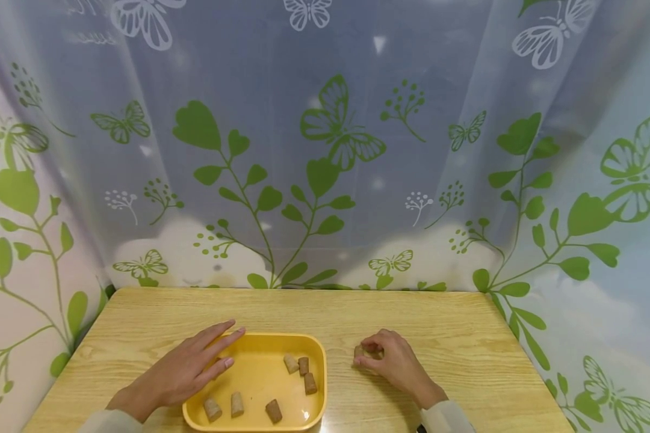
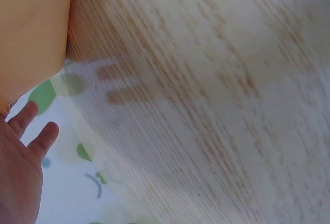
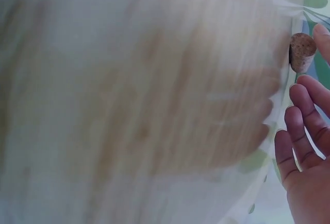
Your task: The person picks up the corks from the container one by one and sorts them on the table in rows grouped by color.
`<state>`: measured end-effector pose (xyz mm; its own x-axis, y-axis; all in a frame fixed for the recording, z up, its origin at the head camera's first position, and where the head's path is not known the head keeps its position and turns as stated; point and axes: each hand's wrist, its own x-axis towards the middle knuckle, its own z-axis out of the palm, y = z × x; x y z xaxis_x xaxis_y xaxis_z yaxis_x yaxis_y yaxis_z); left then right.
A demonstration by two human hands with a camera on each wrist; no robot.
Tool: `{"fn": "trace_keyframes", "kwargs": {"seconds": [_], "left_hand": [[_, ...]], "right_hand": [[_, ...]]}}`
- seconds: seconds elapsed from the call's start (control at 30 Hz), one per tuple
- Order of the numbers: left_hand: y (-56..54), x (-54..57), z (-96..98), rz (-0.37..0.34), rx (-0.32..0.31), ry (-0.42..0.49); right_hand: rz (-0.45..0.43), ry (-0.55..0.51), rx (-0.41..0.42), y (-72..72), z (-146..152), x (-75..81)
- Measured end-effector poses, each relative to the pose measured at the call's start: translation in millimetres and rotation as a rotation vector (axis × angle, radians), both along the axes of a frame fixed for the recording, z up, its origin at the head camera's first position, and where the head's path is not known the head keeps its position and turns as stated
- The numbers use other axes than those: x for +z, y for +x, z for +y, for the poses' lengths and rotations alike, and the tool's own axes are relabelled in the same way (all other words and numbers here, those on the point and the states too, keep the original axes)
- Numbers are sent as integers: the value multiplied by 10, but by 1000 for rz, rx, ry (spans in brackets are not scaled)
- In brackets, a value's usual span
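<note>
My right hand (image 1: 396,363) is low over the tabletop, right of the yellow tray (image 1: 254,426). Its thumb and index fingertip are at either side of a small tapered cork (image 1: 359,353), pinching it against the table. The right wrist view shows the cork's speckled brown end (image 3: 302,44) near the thumb, with the other fingers spread loosely below. My left hand (image 1: 180,371) lies across the tray's left rim with its fingers extended and nothing held. In the left wrist view, two left fingertips (image 2: 44,139) show under the tray's side (image 2: 33,28).
Inside the tray are several corks, some light like the one at front left (image 1: 212,409), others darker like the one at front centre (image 1: 273,411). A wood-grain table (image 1: 444,325) supports everything. Behind it hangs a curtain (image 1: 281,198) with green leaves and butterflies.
</note>
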<state>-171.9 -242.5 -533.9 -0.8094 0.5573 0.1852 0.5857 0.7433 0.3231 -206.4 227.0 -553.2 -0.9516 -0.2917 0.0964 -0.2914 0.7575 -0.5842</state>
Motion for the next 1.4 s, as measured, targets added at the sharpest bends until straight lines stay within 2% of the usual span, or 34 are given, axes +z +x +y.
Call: {"fn": "trace_keyframes", "kwargs": {"seconds": [0.37, 0.67, 0.87, 1.13, 1.4], "left_hand": [[9, -13, -11, -15, 13, -1], [16, -12, -5, -17, 15, -3], [26, -9, -3, -21, 11, -1], [22, -4, 14, 12, 1, -5], [7, -3, 8, -4, -2, 4]], "right_hand": [[-15, -11, -16, -2, -49, 103], [12, -107, 71, 35, -219, 221], [36, -145, 154, 77, -340, 233], [64, -174, 198, 130, -450, 304], [66, -181, 243, 173, -571, 348]]}}
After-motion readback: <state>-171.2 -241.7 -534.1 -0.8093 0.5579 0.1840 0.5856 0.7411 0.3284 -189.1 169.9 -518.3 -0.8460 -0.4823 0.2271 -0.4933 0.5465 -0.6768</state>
